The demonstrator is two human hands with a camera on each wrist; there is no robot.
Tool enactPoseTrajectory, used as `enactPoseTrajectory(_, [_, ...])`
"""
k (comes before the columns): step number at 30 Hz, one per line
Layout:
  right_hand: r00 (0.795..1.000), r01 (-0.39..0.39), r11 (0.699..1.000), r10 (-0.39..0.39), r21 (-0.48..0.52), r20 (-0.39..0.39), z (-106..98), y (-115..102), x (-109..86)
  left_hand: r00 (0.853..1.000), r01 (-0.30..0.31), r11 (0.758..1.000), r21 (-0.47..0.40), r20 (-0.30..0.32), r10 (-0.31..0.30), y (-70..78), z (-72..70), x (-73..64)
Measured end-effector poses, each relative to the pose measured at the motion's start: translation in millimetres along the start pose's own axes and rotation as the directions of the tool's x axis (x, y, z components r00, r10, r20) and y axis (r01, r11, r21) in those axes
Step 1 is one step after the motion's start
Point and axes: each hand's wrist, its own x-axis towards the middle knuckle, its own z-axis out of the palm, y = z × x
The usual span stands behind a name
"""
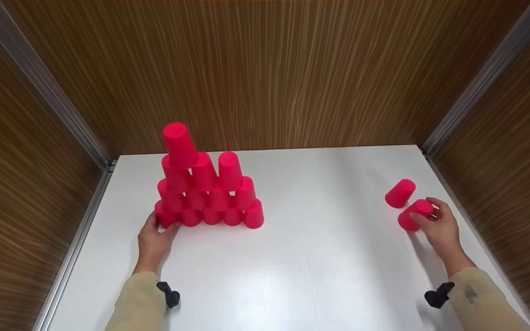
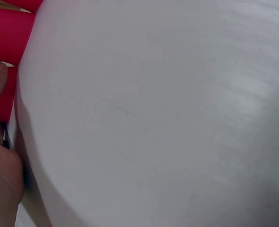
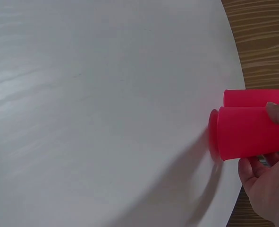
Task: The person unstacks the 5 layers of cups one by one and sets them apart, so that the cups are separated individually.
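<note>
A pyramid of upside-down pink cups (image 1: 219, 200) stands on the left of the table, with several cups in each of its lower rows, three in the row above and one top cup (image 1: 180, 145) at the left. My left hand (image 1: 154, 239) grips the bottom-left cup (image 1: 166, 217) between thumb and fingers; the left wrist view shows the thumb against that cup (image 2: 6, 101). Far to the right, my right hand (image 1: 442, 232) holds another upside-down cup (image 1: 410, 220) by its upper part. Just behind it stands a second loose cup (image 1: 400, 194), partly hidden in the right wrist view.
The white tabletop (image 1: 311, 257) stretches between the pyramid and the loose cups. Wood-grain panels (image 1: 265, 73) enclose the back and both sides, with metal strips along their edges. Both sleeves carry small black wrist devices (image 1: 168, 294).
</note>
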Motion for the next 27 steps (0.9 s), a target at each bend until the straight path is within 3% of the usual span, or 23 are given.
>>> enactPoseTrajectory(17, [1.000, 0.017, 1.000, -0.017, -0.015, 0.003, 4.3, 1.8, 4.4, 0.999, -0.033, 0.999, -0.010, -0.005, 0.033, 0.4, -0.2, -2.6])
enactPoseTrajectory(27, [0.999, -0.033, 0.999, 0.033, -0.032, 0.022, -0.7, -4.9, 8.2, 1.000, -0.015, 1.000, -0.017, 0.006, 0.015, -1.3, 1.0, 0.0])
